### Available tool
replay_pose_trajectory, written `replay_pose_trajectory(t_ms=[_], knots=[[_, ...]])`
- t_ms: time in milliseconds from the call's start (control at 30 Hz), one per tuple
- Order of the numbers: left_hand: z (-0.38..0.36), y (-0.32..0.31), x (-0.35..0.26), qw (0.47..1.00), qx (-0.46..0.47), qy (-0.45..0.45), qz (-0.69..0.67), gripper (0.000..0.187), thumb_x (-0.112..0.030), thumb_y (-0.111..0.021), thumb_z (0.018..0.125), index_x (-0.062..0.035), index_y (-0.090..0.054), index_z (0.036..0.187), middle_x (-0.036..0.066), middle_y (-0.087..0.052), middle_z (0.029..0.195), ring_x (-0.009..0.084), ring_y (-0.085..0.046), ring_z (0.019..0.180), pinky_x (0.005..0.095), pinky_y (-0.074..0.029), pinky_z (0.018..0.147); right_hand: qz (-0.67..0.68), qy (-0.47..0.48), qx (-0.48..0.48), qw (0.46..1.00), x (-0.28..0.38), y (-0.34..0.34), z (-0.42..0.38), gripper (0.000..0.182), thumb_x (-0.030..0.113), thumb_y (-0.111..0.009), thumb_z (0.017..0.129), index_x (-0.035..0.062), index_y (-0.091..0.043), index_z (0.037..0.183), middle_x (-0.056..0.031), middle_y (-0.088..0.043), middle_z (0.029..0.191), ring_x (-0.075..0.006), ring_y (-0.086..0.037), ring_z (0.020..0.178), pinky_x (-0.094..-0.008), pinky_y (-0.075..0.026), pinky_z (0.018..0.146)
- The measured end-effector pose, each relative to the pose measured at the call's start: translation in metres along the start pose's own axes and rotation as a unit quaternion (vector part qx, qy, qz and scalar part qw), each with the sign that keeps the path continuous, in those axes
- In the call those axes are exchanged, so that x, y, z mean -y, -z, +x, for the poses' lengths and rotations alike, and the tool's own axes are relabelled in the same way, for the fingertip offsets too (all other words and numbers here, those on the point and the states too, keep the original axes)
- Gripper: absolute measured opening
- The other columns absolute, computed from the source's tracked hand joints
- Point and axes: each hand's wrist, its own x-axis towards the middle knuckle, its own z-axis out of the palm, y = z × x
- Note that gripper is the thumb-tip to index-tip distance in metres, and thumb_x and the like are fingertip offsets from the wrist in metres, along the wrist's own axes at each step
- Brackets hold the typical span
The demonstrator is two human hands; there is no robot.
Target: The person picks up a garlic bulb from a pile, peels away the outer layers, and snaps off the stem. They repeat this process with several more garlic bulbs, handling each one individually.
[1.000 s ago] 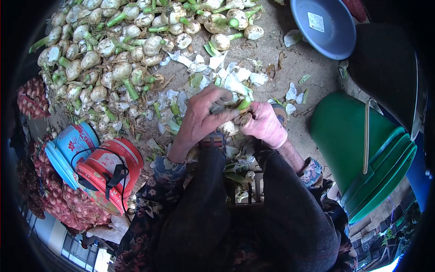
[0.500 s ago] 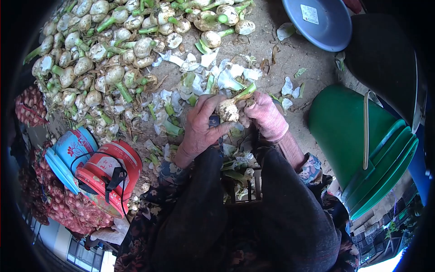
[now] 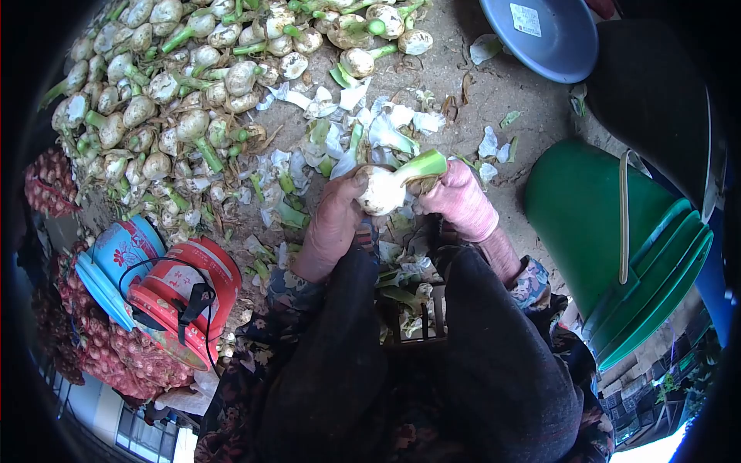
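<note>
Right between the two hands sits one onion [image 3: 384, 190], held up above the scatter of peelings [image 3: 363, 131] on the dirt ground [image 3: 494, 100]. Its bulb is round and pale, off-white with smudges of soil on the skin, and a short thick green stalk stub juts out of it toward the right, cut flat at the end. The left hand [image 3: 333, 224] cups the bulb from below and the side, thumb pressed along its near face, fingers curled round it. The right hand [image 3: 459, 201] is clenched close at the stalk end, knuckles up; its fingertips are tucked under, so I cannot tell whether they pinch the stalk itself or something small against it. Both hands touch the onion.

Beyond them, up and to the left, lies a big heap of unpeeled onions [image 3: 177, 92], dirtier, many with longer green stems. White and green trimmings litter the ground from the heap down to the person's dark trousers [image 3: 432, 363]. At the left stand a red bucket [image 3: 185, 297] and a blue tin [image 3: 127, 247], beside mesh sacks of reddish shallots [image 3: 116, 355]. To the right lies a stack of green buckets [image 3: 617, 239] on its side, and a blue-grey basin [image 3: 544, 38] rests near the top edge.
</note>
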Motion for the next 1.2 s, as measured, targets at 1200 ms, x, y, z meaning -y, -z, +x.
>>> replay_pose_trajectory(t_ms=[1200], knots=[[-0.002, 0.066, -0.015, 0.443, 0.003, -0.022, 0.896, 0.026, -0.024, -0.067, 0.068, -0.0051, -0.059, 0.083, 0.011, -0.055, 0.08, 0.0294, -0.052, 0.069, 0.0413, -0.041, 0.065, 0.609, -0.133, -0.151, 0.767, -0.013, 0.051, -0.012, 0.027, 0.031, -0.042, 0.088, 0.0084, -0.052, 0.098, -0.0123, -0.057, 0.089, -0.0244, -0.049, 0.059, -0.0353, -0.04, 0.052]])
